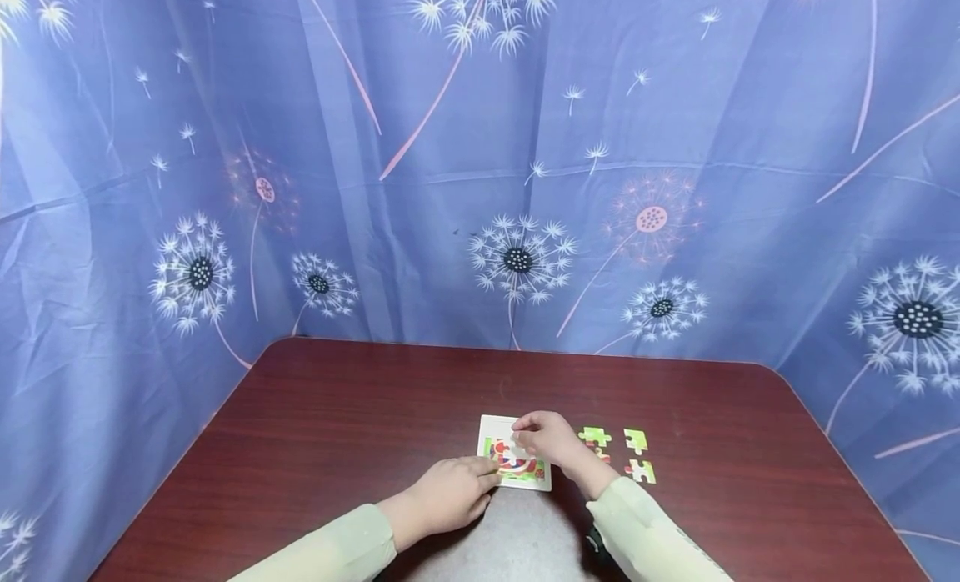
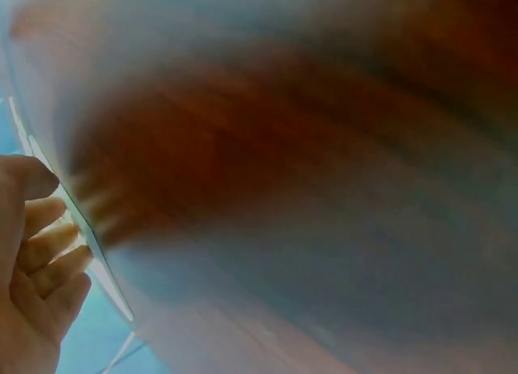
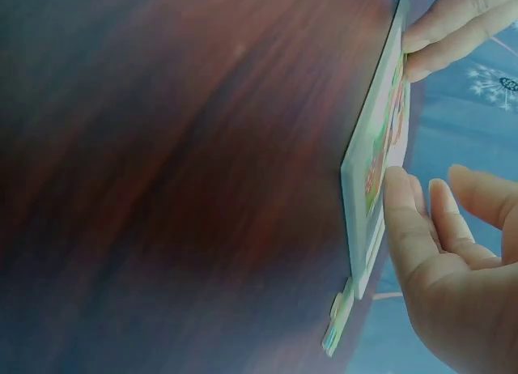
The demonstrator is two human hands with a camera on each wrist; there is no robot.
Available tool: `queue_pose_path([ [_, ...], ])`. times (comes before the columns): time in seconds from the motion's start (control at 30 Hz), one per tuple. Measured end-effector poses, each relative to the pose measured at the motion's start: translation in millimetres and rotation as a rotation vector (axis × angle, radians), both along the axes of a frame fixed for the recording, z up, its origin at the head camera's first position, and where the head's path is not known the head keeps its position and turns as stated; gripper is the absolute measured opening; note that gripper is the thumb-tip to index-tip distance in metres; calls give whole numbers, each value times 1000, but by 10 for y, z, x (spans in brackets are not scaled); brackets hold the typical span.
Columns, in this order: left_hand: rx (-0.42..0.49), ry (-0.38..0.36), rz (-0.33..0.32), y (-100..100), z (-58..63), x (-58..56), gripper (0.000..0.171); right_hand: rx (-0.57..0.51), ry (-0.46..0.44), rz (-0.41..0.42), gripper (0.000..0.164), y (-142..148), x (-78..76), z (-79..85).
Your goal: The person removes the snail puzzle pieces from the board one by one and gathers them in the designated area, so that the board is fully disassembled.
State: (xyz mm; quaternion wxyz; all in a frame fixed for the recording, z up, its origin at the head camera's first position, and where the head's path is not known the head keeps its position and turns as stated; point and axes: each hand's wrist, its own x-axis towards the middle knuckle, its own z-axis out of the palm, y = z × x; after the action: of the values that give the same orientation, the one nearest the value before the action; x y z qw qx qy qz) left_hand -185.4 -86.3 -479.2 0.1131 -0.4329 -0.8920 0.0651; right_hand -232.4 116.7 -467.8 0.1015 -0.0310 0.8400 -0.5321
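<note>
A small square jigsaw board with a white rim lies on the table. Its lower part shows a red, green and white picture; its upper part is plain white. My left hand rests extended fingers on the board's lower left edge, and in the right wrist view those fingers touch its far end. Above the upper right of the board is my right hand, fingers bent down. In the right wrist view its thumb stands slightly apart from the fingers, with nothing visible between; one fingertip is close to the board.
Right of the board lie several loose green and red jigsaw pieces, partly behind my right wrist. The dark red wooden table meets a blue dandelion-patterned curtain at its back and sides. A dark object shows under my right sleeve.
</note>
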Motion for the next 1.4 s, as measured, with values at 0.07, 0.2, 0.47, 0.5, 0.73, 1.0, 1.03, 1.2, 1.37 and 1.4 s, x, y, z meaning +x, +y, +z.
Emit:
queue_pose_path([
  [0.07,2,-11,-1,-10,7,0,31,-14,-16,-1,18,-27,-7,1],
  [0.2,6,-32,-7,-23,41,2,30,-33,-43,12,19,-75,-8,15],
  [0.47,-3,-60,-13,-18,58,12,34,-81,-120,-25,19,-129,-20,48],
  [0.5,1,-66,-10,-14,59,14,34,-92,-129,-25,20,-133,-29,42],
  [0.73,36,-99,-1,8,84,23,35,-122,-142,-27,21,-145,-97,-33],
  [1.0,30,-108,17,17,55,2,35,-69,-130,-28,14,-162,-142,-72],
  [1.03,30,-111,21,20,45,-2,36,-63,-128,-29,14,-161,-143,-74],
  [1.2,29,-124,32,26,10,-19,37,-35,-111,-30,10,-166,-140,-79],
  [1.37,33,-128,34,16,10,-18,37,-19,-83,-22,9,-180,-133,-85],
  [1.4,34,-128,34,15,8,-18,37,-19,-81,-21,9,-183,-130,-80],
])
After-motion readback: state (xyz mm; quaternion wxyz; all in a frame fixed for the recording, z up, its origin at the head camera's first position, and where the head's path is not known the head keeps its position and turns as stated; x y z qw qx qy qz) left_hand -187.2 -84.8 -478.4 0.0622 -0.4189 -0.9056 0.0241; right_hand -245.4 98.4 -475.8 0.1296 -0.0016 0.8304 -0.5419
